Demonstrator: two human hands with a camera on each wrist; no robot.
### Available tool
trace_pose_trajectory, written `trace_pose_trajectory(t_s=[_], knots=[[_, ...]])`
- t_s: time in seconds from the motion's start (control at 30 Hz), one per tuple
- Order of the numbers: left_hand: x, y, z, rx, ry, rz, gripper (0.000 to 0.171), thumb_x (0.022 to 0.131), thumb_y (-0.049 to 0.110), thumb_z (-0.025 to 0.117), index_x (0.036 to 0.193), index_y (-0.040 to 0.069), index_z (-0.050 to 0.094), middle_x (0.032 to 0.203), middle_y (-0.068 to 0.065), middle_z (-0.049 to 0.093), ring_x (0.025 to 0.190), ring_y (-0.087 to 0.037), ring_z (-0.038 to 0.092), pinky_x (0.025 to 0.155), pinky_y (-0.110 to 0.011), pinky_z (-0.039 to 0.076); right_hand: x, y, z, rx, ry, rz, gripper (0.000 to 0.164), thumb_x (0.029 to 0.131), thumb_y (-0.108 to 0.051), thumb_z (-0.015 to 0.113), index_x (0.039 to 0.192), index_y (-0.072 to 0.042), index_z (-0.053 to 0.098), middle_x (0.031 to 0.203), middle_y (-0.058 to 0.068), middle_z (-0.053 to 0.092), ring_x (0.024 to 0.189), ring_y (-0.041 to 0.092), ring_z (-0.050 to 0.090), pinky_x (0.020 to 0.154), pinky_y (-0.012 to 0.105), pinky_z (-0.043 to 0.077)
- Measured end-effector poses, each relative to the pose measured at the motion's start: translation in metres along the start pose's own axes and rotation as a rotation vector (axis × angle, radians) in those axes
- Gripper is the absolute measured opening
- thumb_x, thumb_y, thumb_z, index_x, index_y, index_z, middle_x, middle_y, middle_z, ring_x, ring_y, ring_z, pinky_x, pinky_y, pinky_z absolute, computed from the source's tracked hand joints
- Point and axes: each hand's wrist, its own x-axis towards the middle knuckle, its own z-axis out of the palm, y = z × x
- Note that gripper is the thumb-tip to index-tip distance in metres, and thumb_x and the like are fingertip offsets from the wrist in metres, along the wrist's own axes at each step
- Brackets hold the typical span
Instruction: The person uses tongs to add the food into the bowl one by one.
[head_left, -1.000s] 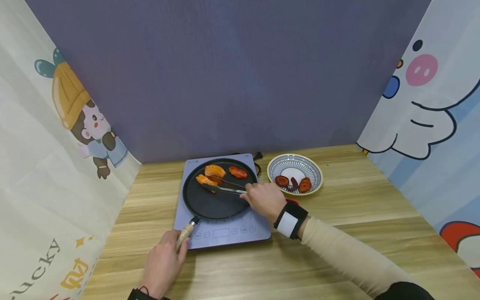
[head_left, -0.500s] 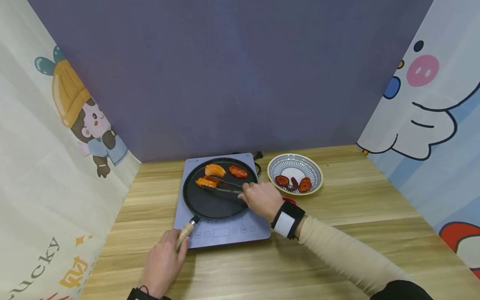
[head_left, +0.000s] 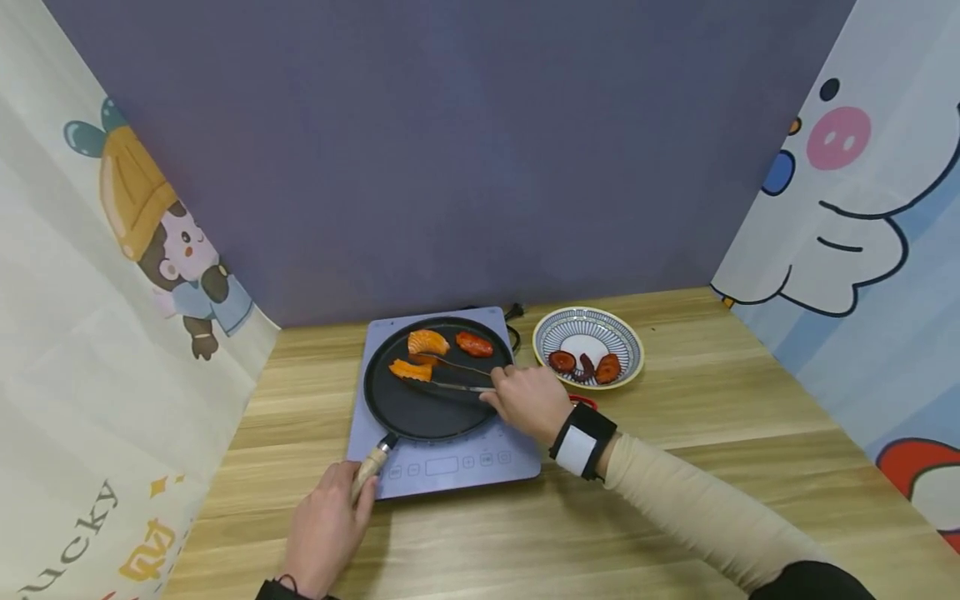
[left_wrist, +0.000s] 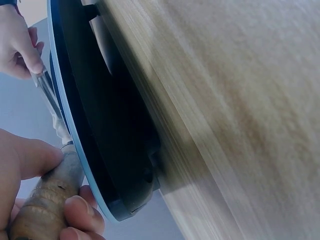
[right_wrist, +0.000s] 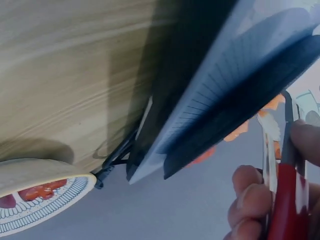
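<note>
My left hand (head_left: 327, 518) grips the wooden handle (left_wrist: 42, 202) of a round black frying pan (head_left: 442, 417) on a pale lilac induction cooker (head_left: 468, 471). Metal tongs (head_left: 461, 387) with red grips (right_wrist: 287, 205) are in my right hand (head_left: 531, 400), held over the pan's right rim. Their two arms reach either side of an orange piece of food (head_left: 411, 371) at the pan's left; whether both tips touch it, I cannot tell. Behind it lies an orange striped piece (head_left: 428, 341), which looks like salmon. A glossy red piece (head_left: 474, 344) sits to its right.
To the right of the cooker stands a patterned bowl (head_left: 588, 321) with several dark red food pieces along its near side. A black cord (head_left: 515, 321) runs behind the cooker. A grey-purple panel (head_left: 465, 167) closes off the back of the wooden table (head_left: 697, 383).
The arms of the tongs stand slightly wider apart, and the orange piece between them appears a little lower in the head view. My left hand keeps its hold on the pan handle.
</note>
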Motion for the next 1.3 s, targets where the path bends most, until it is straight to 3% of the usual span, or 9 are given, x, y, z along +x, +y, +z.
trace_pose_trajectory(t_s=[0.37,0.6,0.9,1.07,1.3], knots=[[0.0,0.001,-0.002,0.007,0.007,0.003,0.03,0.087,0.025,0.068,0.099,-0.002,0.064,0.073,-0.004,0.05,0.051,-0.012,0.039,0.044,-0.028,0.03,0.0,0.001,0.008,0.023,0.072,-0.041,0.034,0.09,-0.041,0.063,0.075,-0.012,0.055,0.061,0.0,0.056,0.05,0.018,0.057,0.042,0.037,0.04],[0.0,0.001,-0.001,0.001,0.02,0.006,0.029,0.087,0.024,0.068,0.098,-0.002,0.064,0.074,-0.006,0.052,0.051,-0.012,0.04,0.044,-0.029,0.031,0.002,-0.002,0.006,0.004,0.065,-0.044,0.034,0.09,-0.042,0.064,0.076,-0.012,0.057,0.062,0.0,0.057,0.051,0.017,0.057,0.043,0.036,0.041],[0.001,0.001,-0.001,-0.002,0.007,-0.002,0.029,0.087,0.025,0.068,0.099,-0.001,0.064,0.075,-0.005,0.052,0.052,-0.013,0.041,0.045,-0.029,0.031,-0.002,-0.001,0.005,0.026,0.051,0.015,0.04,0.093,-0.048,0.054,0.083,-0.009,0.055,0.064,0.002,0.054,0.051,0.019,0.057,0.041,0.035,0.041],[0.001,0.0,-0.001,-0.008,0.007,0.0,0.029,0.087,0.024,0.068,0.1,-0.002,0.064,0.077,-0.007,0.054,0.053,-0.013,0.042,0.045,-0.029,0.032,-0.005,0.001,0.005,0.065,0.002,0.084,0.043,0.095,-0.052,0.047,0.086,-0.01,0.05,0.065,0.001,0.052,0.051,0.019,0.056,0.04,0.034,0.038],[0.001,0.001,-0.001,-0.003,-0.014,-0.011,0.03,0.088,0.024,0.068,0.101,-0.002,0.064,0.074,-0.005,0.051,0.052,-0.012,0.04,0.045,-0.028,0.031,-0.012,0.005,0.007,0.108,0.025,0.096,0.045,0.093,-0.054,0.05,0.083,-0.011,0.045,0.06,-0.002,0.042,0.046,0.016,0.051,0.036,0.03,0.032]])
